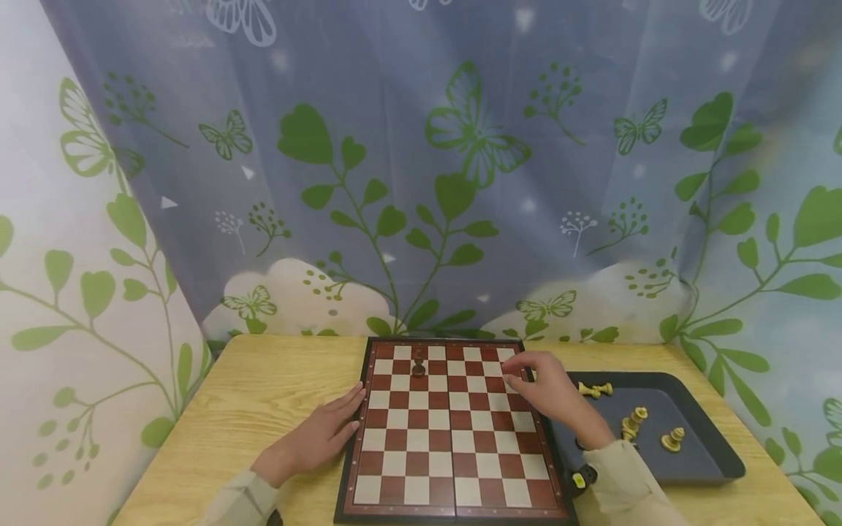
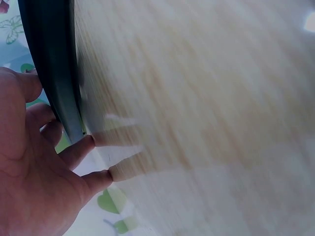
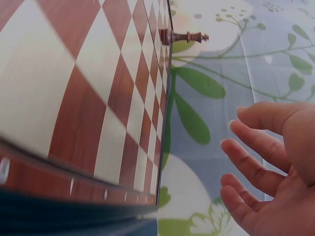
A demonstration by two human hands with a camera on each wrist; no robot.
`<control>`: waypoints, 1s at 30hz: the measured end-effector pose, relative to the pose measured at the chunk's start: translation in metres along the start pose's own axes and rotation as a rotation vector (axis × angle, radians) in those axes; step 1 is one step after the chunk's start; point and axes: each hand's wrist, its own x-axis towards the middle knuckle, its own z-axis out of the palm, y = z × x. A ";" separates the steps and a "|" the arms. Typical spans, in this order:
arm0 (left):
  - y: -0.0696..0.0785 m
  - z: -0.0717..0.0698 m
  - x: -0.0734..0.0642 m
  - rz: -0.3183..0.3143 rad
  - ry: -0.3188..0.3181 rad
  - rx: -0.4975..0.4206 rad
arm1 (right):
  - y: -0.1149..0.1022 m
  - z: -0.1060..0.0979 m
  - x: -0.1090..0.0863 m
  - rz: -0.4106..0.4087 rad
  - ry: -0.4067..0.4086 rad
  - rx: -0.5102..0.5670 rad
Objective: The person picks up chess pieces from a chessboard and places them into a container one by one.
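Observation:
A chessboard (image 1: 427, 420) with brown-red and cream squares lies unfolded on the table. One dark brown chess piece (image 1: 418, 364), a tall one with a crowned top, stands upright near its far left part; the right wrist view shows the same piece (image 3: 184, 37) side-on. My left hand (image 1: 322, 431) touches the board's left edge, fingers extended, with two fingertips (image 2: 101, 179) down on the tabletop. Above the board's right side hovers my right hand (image 1: 542, 383), fingers loosely bent and apart. Nothing is between its thumb and fingers (image 3: 251, 167).
Right of the board sits a dark grey tray (image 1: 707, 438). It holds gold chess pieces, among them one standing piece (image 1: 673, 439) and another leaning piece (image 1: 634, 422); the right forearm covers part of it. A patterned curtain (image 1: 421, 183) hangs behind the wooden table (image 1: 276, 372).

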 end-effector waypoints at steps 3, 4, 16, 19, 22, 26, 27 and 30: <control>0.000 0.000 0.000 0.006 0.004 0.005 | -0.004 0.006 0.005 -0.002 -0.016 0.015; 0.000 0.000 0.000 0.005 0.004 0.004 | -0.005 0.008 0.007 0.002 -0.021 0.023; -0.003 0.002 0.000 0.015 0.016 0.003 | -0.009 0.032 0.026 -0.014 -0.046 0.108; -0.002 0.001 0.000 0.020 0.017 0.000 | -0.011 0.038 0.030 -0.006 -0.059 0.135; -0.002 0.001 -0.001 0.021 0.017 -0.001 | -0.014 0.043 0.033 -0.006 -0.066 0.154; 0.000 -0.001 -0.001 0.019 0.017 0.006 | -0.018 0.049 0.037 0.007 -0.084 0.188; 0.000 -0.001 -0.001 0.019 0.017 0.007 | -0.019 0.050 0.038 0.011 -0.089 0.193; 0.000 -0.002 -0.001 0.018 0.014 0.006 | -0.021 0.054 0.041 0.032 -0.110 0.223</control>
